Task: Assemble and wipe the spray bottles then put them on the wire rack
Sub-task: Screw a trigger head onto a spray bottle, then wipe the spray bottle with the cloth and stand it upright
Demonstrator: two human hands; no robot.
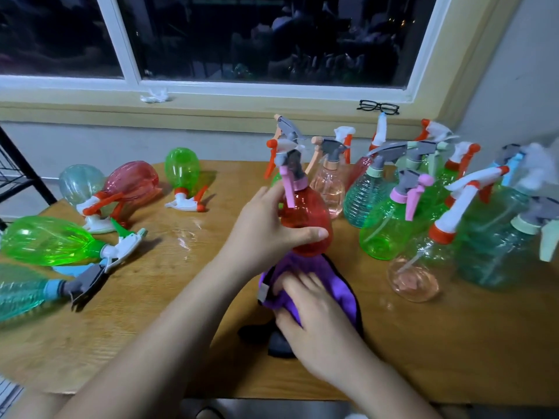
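Under a dark window (272, 34), on the wooden surface (151, 313), our red bottle (305, 219) stands upright near the middle. Our left hand (266, 231) is wrapped round its body. Our right hand (314, 316) clutches the cloth (338, 285) at the bottle's base, on the near-edge side, so we judge the wipe runs upward.

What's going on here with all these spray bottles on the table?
A person is wiping a red spray bottle. The left hand grips it upright, while the right hand holds a purple cloth against its base. Tipped bottles lie on the left of the table, and upright bottles crowd its right. Only an edge of the wire rack shows at far left.
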